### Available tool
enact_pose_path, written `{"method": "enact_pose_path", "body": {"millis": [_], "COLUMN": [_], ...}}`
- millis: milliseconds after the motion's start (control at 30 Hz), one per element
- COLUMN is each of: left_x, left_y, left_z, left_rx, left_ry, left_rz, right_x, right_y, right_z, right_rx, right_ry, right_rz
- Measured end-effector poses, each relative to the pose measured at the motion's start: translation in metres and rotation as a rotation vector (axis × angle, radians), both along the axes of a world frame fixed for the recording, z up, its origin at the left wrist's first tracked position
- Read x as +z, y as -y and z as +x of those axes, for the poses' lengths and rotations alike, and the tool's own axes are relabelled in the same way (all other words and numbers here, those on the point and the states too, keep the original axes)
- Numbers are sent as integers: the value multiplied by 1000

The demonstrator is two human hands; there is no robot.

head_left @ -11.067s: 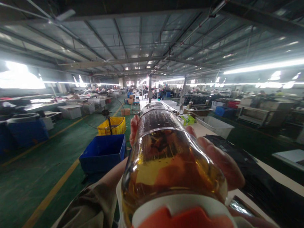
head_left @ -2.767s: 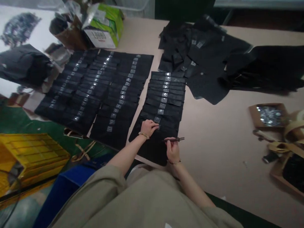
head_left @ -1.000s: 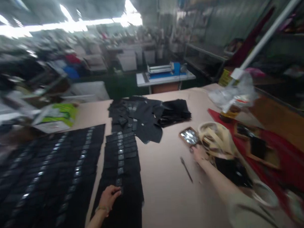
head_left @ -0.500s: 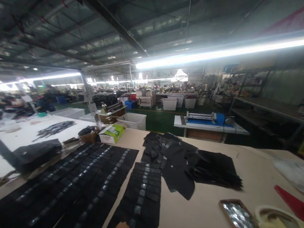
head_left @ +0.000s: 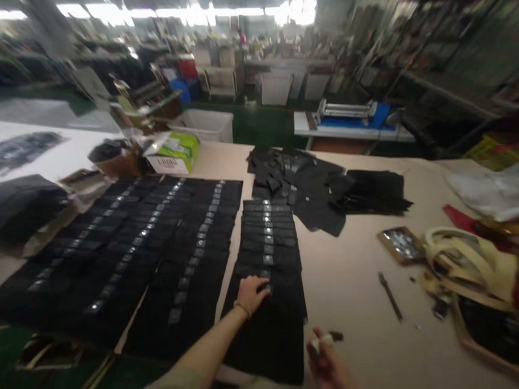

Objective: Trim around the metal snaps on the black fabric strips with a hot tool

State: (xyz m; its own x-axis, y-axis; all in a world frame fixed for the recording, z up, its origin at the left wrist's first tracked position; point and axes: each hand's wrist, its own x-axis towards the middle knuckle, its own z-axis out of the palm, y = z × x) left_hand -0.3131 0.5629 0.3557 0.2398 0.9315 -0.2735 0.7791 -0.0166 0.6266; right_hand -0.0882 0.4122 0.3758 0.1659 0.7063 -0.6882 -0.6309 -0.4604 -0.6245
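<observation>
My left hand (head_left: pixel 251 296) rests on the front of an overlapping column of black fabric pieces (head_left: pixel 268 324). Thumb and forefinger close around a small spot in line with the shiny square patches (head_left: pixel 268 239); what they pinch is too small to make out. Low at the table's front, my right hand (head_left: pixel 331 368) is blurred, its fingers closed round a short dark tool (head_left: pixel 336 336). Something whitish shows at those fingers. Left of my left hand lie more overlapping black fabric pieces (head_left: pixel 159 260) with rows of similar patches.
Loose black pieces (head_left: pixel 314 187) lie farther back. On the right are a box of shiny metal parts (head_left: pixel 401 243), a thin dark hand tool (head_left: pixel 389 296), a coil of cream strap (head_left: pixel 470 261) and a tray of black items (head_left: pixel 498 333). A green-white carton (head_left: pixel 173 155) stands behind.
The view has tilted down toward the table. My left hand, barely visible at the lower edge before, now shows fully on the fabric column. My right hand has come into view.
</observation>
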Motion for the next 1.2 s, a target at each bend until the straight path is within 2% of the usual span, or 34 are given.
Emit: {"method": "enact_pose_path", "body": {"millis": [33,100,167,267,333,400,500,633,733,900,1033,1200], "left_x": [-13,-38,-55,-69,-73,-75,-74,-72,-71,-70,-70,-70], "left_y": [-1,0,2,4,3,2,2,2,0,-1,-1,-2], "left_z": [-3,-8,-13,-17,-18,-18,-19,-21,-22,-22,-24,-25], "left_rx": [-5,0,1,-20,-13,-7,-11,-41,-42,-38,-48,-47], "left_ry": [18,44,63,62,62,57,54,64,66,71,85,92], "left_rz": [-6,-13,-20,106,187,224,227,203,184,194,188,179], "right_x": [-7,-21,-39,-74,-97,-110,-110,-101,-101,-107,-103,-91], "right_y": [-2,-22,-52,-93,-105,-107,-105,-114,-126,-129,-131,-139], "right_z": [-21,-52,-67,-75,-74,-72,-69,-68,-67,-67,-70,-77], "right_rx": [-38,-10,26,106,163,267,439,416,473,464,476,631], "right_ry": [-82,-141,-81,279,485,656,881,933,958,921,946,1110], "right_rz": [-31,-40,86,334,410,441,474,606,707,719,728,705]}}
